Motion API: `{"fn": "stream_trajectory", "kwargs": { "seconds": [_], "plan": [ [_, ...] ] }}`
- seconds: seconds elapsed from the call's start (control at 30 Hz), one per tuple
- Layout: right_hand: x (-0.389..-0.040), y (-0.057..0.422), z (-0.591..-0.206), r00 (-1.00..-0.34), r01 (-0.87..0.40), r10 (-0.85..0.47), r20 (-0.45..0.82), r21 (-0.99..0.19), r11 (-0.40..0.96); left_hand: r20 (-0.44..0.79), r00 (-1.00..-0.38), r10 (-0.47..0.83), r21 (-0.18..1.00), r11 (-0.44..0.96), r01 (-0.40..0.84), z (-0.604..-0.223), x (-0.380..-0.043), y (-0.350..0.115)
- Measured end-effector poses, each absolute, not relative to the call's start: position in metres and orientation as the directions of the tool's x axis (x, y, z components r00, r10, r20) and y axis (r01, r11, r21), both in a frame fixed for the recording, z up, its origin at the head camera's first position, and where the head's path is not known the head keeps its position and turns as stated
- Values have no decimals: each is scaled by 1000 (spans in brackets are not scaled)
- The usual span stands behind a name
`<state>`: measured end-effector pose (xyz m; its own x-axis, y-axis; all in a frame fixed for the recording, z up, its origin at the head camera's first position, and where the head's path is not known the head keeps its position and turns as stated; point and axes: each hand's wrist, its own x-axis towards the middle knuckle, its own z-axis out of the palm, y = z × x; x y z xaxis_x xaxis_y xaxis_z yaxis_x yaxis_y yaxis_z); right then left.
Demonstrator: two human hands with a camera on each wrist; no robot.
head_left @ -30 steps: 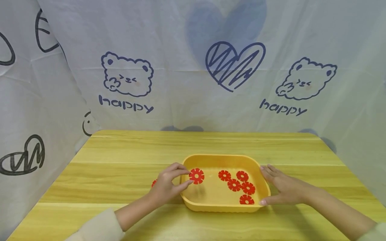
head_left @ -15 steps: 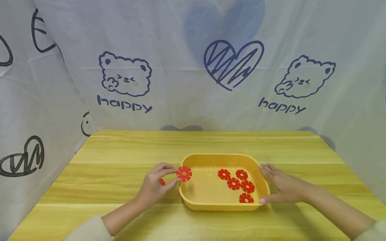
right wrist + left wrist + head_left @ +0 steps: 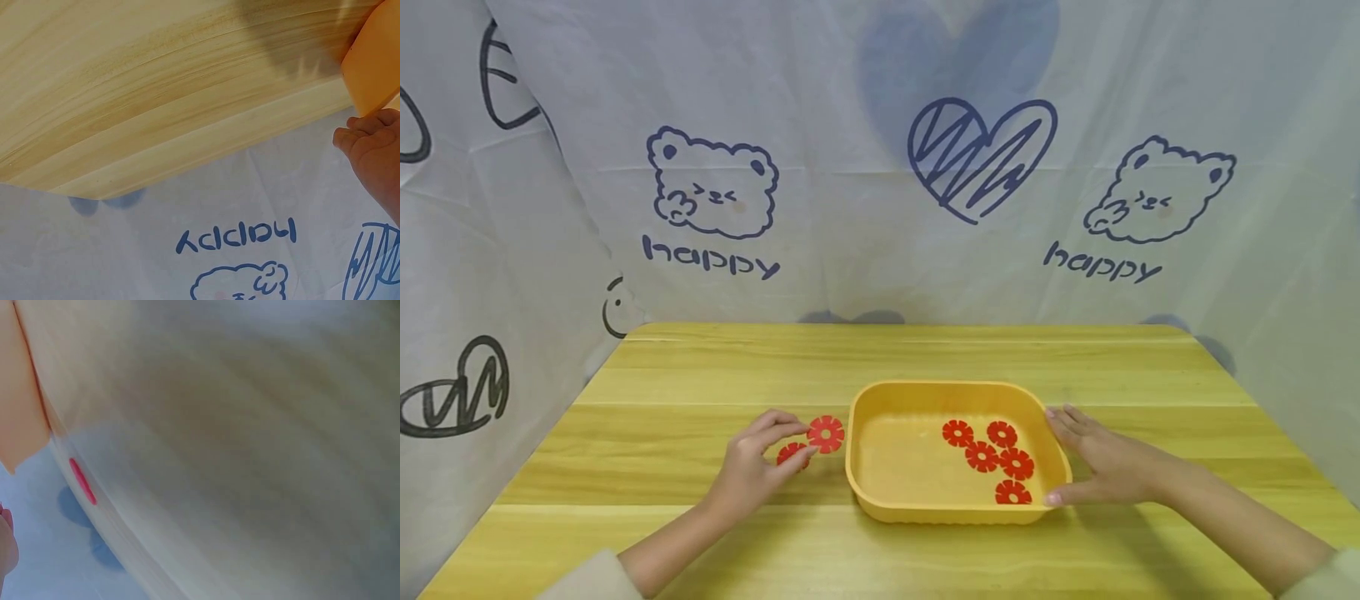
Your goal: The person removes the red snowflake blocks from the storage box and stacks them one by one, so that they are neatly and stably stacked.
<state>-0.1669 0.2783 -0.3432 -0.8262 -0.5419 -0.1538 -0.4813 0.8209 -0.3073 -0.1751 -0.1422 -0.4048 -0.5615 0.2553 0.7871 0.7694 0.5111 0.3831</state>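
Observation:
Between the thumb and fingertips of my left hand (image 3: 752, 454) a red notched plastic disc (image 3: 826, 434) is pinched, left of the yellow tray (image 3: 880, 512) in the head view. A second red disc (image 3: 792, 455) lies on the table, partly covered by that thumb. My right hand (image 3: 1108, 462) rests against the tray's right end, fingers stretched along the outer wall and thumb at the front corner. Several red discs (image 3: 982, 456) lie inside the tray's right half. In the right wrist view, my right fingertips (image 3: 369, 128) meet the tray's wall (image 3: 373, 59).
The tray stands right of centre on a yellow wood-grain table (image 3: 715, 367). A white cloth (image 3: 850, 250) printed with hearts and bears hangs behind the table and along its left. One red disc (image 3: 82, 481) appears edge-on in the left wrist view.
My left hand has moved left, bringing the pinched disc from over the tray's left part across the rim and out. My right hand has stayed at the tray's right end.

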Motion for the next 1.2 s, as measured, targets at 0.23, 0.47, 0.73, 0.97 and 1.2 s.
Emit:
{"fn": "stream_trajectory", "kwargs": {
  "seconds": [0.23, 0.47, 0.73, 0.97, 1.2],
  "plan": [
    [-167, 278, -344, -828, -477, -537, -161, -303, 825, 786, -566, 251, 363, 553, 750, -411, -174, -153],
    [-167, 279, -344, -827, -472, -536, -170, -308, 826, 773, -581, 253, 359, 581, 731, -417, -174, -161],
    [-167, 278, -343, -825, -476, -539, -167, -307, 824, 707, -671, 224, 407, 647, 645, -428, -171, -168],
    [-168, 277, -342, -827, -471, -535, -173, -306, 827, 650, -736, 190, 439, 697, 567, -433, -170, -172],
    [-167, 276, -341, -827, -478, -538, -163, -300, 826, 614, -768, 180, 466, 703, 537, -437, -170, -175]
  ]
}}
